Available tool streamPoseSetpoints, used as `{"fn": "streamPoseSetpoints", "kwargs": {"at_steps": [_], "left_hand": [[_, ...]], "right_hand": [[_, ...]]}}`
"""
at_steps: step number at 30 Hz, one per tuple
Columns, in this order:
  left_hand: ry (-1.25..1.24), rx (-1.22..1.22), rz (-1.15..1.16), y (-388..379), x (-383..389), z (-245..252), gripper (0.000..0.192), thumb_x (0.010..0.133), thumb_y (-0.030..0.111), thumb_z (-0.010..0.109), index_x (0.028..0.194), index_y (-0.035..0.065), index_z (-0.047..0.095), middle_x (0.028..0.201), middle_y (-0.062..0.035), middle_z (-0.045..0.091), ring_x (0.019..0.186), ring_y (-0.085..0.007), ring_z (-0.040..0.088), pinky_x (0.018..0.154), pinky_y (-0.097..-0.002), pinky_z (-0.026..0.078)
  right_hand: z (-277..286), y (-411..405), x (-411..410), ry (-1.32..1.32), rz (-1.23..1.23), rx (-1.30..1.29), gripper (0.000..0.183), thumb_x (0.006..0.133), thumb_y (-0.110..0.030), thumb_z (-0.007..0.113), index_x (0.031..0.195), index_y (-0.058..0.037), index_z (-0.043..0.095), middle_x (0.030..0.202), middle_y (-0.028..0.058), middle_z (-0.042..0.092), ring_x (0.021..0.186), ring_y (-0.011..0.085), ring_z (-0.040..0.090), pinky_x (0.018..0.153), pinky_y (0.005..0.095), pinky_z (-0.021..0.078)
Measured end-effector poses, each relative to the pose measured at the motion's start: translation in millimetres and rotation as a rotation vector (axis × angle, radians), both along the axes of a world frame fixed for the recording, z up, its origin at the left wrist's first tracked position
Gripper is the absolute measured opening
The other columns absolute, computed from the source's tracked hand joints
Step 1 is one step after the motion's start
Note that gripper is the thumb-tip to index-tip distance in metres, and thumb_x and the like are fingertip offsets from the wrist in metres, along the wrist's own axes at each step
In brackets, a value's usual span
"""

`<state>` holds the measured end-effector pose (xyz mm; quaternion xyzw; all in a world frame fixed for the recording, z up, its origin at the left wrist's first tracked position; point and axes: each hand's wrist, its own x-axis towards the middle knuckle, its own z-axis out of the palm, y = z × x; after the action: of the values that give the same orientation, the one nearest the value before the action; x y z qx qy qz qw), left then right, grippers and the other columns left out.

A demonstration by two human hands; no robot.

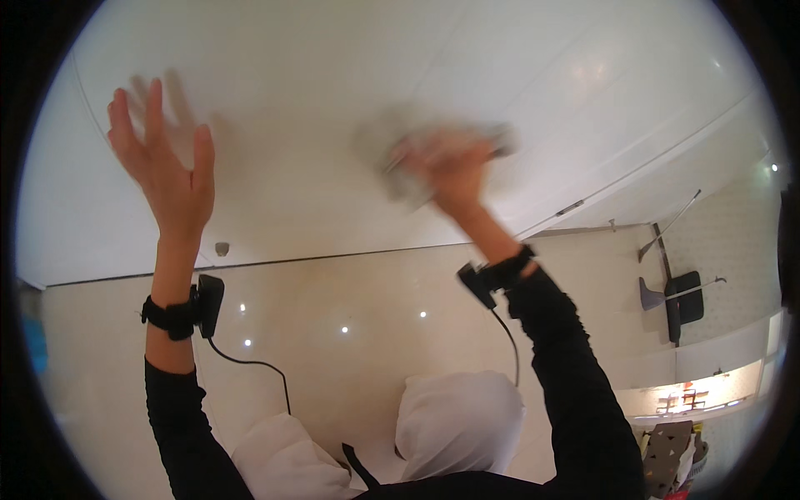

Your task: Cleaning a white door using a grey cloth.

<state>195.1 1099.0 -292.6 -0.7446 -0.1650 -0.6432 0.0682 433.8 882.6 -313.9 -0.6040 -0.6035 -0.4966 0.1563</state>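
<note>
My left hand (pixel 169 162) is raised before a white panel surface (pixel 300 156), its fingers spread and nothing in it; its shadow falls close beside the fingers. Farther right, my right hand (pixel 450 162) presses a greyish cloth-like thing (pixel 400 162) to the same surface. Motion blurs that hand and what it holds, so the exact kind of thing cannot be told. Each wrist wears a black strap with a small black device and a cable.
A door stop (pixel 222 249) stands low near the panel's bottom edge. Beyond the panel, at the right, are a broom (pixel 672 222), a long-handled dustpan (pixel 653 299) and a dark box-like thing (pixel 690 297). A patterned brown thing (pixel 667 459) is at the lower right.
</note>
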Motion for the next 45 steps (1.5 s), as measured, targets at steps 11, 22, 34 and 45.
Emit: {"fn": "streamPoseSetpoints", "kwargs": {"at_steps": [11,22,34,45], "left_hand": [[0.183,0.13,0.113,24,-6,-29,0.061,0.086,0.042,0.046,0.135,0.0112,0.025,0.138,-0.0207,0.018,0.127,-0.0383,0.016,0.101,-0.052,0.015],[0.171,0.186,0.242,34,3,-34,0.066,0.088,0.041,0.037,0.136,0.0026,0.012,0.141,-0.0226,0.003,0.131,-0.0371,0.002,0.102,-0.0509,0.003],[0.156,0.149,0.269,32,15,-33,0.085,0.08,0.056,0.044,0.137,0.0041,0.008,0.14,-0.0255,-0.001,0.129,-0.0418,0.0,0.101,-0.0556,0.004],[0.31,0.174,0.398,32,23,-8,0.092,0.072,0.069,0.045,0.124,-0.0042,0.026,0.118,-0.0362,0.029,0.113,-0.0471,0.026,0.093,-0.0543,0.023]], "right_hand": [[12,-56,9,0.556,0.094,-0.33,0.042,0.068,-0.019,0.065,0.109,-0.0229,0.057,0.106,0.0032,0.056,0.1,0.024,0.048,0.086,0.0402,0.0323],[-47,39,-37,-0.21,0.097,0.096,0.045,0.068,-0.013,0.059,0.106,-0.0363,0.057,0.11,-0.0078,0.05,0.098,0.02,0.044,0.076,0.033,0.0323],[-218,117,-150,-0.059,0.606,-0.632,0.027,0.065,-0.016,0.056,0.092,-0.0183,0.057,0.099,-0.0038,0.049,0.101,0.0178,0.044,0.087,0.036,0.0342],[-264,120,-117,-0.356,0.316,-0.625,0.027,0.072,-0.016,0.049,0.094,-0.0035,0.058,0.106,0.0071,0.051,0.107,0.0193,0.045,0.09,0.0261,0.0363]]}}
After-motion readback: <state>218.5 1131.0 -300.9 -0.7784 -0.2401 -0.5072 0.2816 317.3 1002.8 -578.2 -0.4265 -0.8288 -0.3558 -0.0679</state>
